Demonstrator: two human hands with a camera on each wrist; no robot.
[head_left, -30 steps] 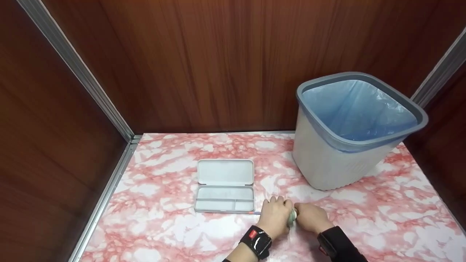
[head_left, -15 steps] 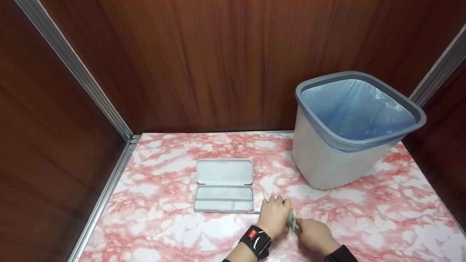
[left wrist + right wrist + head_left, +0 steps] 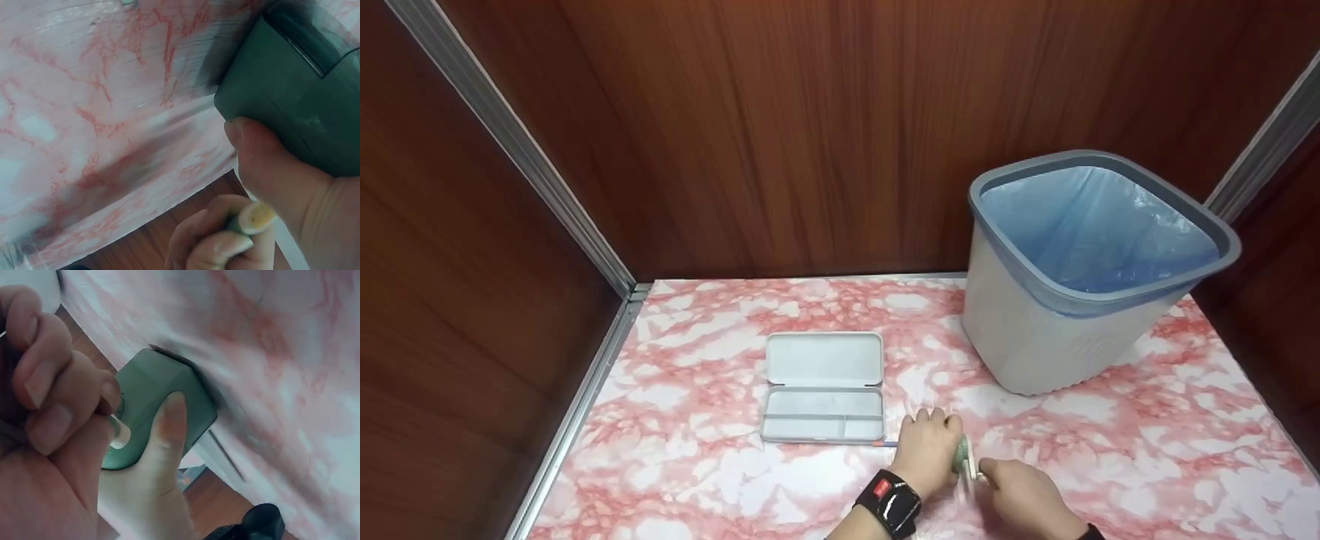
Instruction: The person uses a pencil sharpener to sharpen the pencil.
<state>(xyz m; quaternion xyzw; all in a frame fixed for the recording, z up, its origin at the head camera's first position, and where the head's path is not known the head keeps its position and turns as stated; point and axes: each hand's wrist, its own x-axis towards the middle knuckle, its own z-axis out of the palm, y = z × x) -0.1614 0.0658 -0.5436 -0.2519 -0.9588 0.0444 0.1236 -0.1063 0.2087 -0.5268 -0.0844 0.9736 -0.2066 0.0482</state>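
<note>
A green pencil sharpener (image 3: 147,374) with a hand crank (image 3: 971,459) stands on the table, mostly covered by my left hand (image 3: 928,454) in the head view. That hand grips its body, thumb lying along the near side in the right wrist view. My right hand (image 3: 1027,495) pinches the pale crank knob (image 3: 257,218) between curled fingers and thumb. From the sharpener's far left side a thin blue pencil (image 3: 889,443) with an orange end sticks out; its other end is hidden. An open white pencil case (image 3: 825,360) lies just left, the pencil's end close to its front corner.
At the back right stands a white waste bin (image 3: 1035,345) with a grey rim and a blue liner. Wood-look panels (image 3: 810,135) wall in the red-and-white marbled table (image 3: 720,487) at the back and sides.
My right hand has moved down and slightly right, carrying the crank around; the crank arm now shows. My left hand stays on the sharpener, and the pencil case lies where it was.
</note>
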